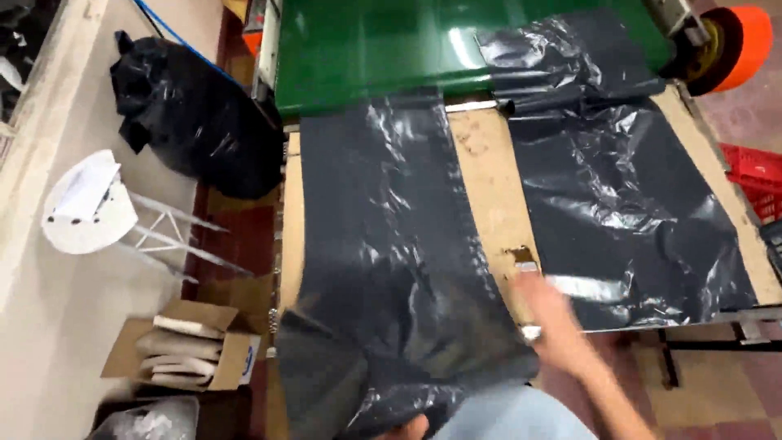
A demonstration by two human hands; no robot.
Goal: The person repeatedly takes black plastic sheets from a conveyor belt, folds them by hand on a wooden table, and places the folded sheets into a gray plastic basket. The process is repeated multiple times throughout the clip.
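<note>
Black plastic sheet (383, 244) — blurred right hand (554, 322) just beside it — on worn table (489, 187).

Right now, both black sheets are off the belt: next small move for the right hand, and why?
Probably bring the right hand down onto the near left corner of the right black sheet. It is blurred, above the bare strip of the wooden table between the sheets. The left black sheet already hangs over the near edge at the left hand.
</note>
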